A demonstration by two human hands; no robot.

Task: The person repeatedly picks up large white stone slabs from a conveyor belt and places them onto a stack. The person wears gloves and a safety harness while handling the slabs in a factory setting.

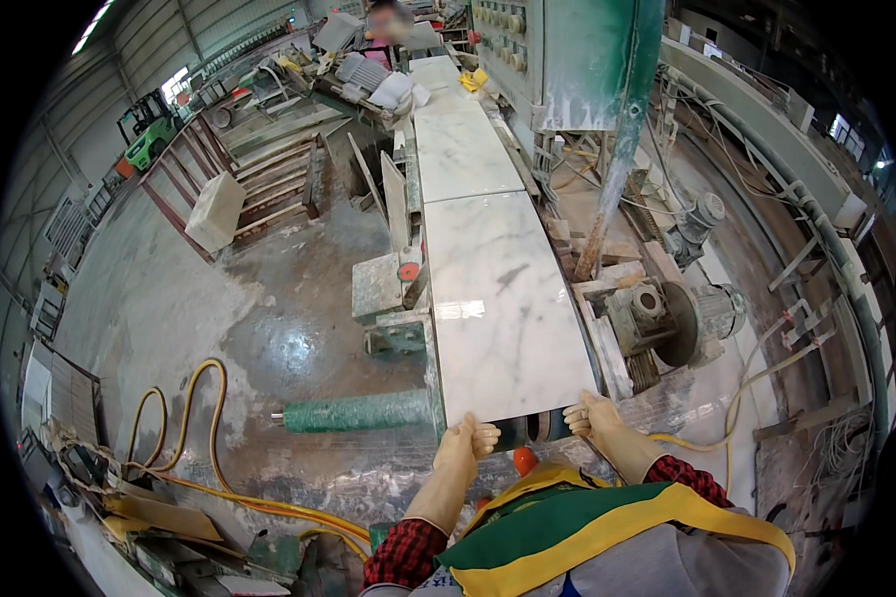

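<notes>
A white marble slab (506, 333) with grey veins lies flat on the conveyor line ahead of me. My left hand (463, 443) is at its near left corner, fingers curled and thumb up by the edge. At the near right corner, my right hand (595, 418) is closed in the same way. The undersides of both grips are hidden. A second marble slab (468, 154) lies beyond the first, with a thin seam between them. Below the near edge, a dark gap shows part of the conveyor, and an orange-red knob (525, 460) sits close to my apron.
A green roller (353, 411) juts out left of the conveyor. Motors (702, 318) and a rusty post (617, 189) stand on the right, under a green-and-white control cabinet (587, 65). Yellow hoses (219, 428) loop across the floor at left. A green forklift (149, 129) is far left.
</notes>
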